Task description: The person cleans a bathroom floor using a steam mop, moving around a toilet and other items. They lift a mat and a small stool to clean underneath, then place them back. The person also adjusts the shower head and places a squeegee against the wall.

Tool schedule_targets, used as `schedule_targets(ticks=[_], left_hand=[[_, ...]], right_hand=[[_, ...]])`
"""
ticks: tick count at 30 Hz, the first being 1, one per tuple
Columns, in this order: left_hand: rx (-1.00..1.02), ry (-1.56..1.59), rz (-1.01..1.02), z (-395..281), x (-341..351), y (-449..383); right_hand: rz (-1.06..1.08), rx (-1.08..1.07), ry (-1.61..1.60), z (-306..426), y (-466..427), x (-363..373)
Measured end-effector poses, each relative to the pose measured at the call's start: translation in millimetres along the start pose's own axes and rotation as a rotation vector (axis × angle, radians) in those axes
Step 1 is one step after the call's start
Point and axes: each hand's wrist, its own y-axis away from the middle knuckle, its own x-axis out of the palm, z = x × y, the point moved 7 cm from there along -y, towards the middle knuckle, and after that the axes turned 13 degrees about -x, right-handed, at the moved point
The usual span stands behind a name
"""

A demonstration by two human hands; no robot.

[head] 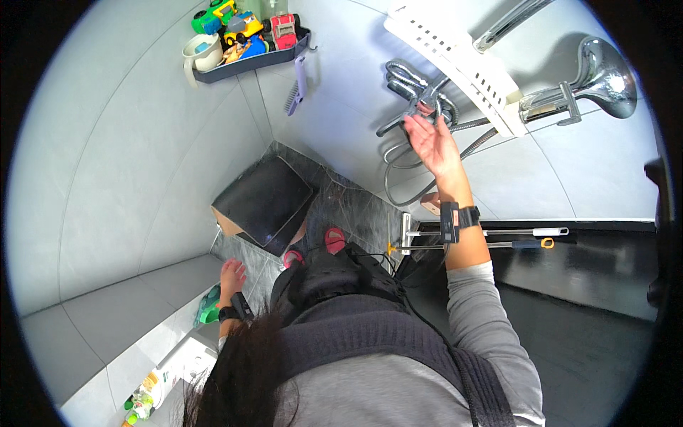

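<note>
My right hand [431, 145] is raised, palm turned up and fingers stretched out, just below a chrome shower mixer tap [427, 99]. Its fingertips overlap the tap's lower part in the picture; whether they touch it I cannot tell. A bent metal shower hose [388, 187] hangs behind that hand. Down at my left side, my left hand [232, 276] hangs with its fingers apart, holding nothing. Close to it a green bottle [207, 307], partly hidden, stands beside the tiled ledge.
A black-topped box [264, 200] stands in the corner before my feet. A corner shelf [256, 65] holds toy vehicles and a cup; a purple comb [298, 88] hangs under it. A white perforated shelf [453, 58] and showerhead [608, 77] jut out above right. Two long-handled tools [501, 232] lie at right.
</note>
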Motion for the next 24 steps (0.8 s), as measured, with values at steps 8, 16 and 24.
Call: schedule_targets(ticks=[8, 16, 24], left_hand=[[0.037, -0.01, 0.049, -19.9, 20.4, -9.0], [0.047, -0.022, 0.055, -18.4, 1.2, -6.7], [-0.035, 0.014, -0.018, -2.8, -29.1, -14.3]], right_hand=[[-0.24, -0.128, -0.958, -24.6, -45.0, 26.3], [0.033, -0.311, -0.344, -16.4, -17.0, 78.2], [-0.048, -0.077, -0.703, -37.4, -34.6, 26.9]])
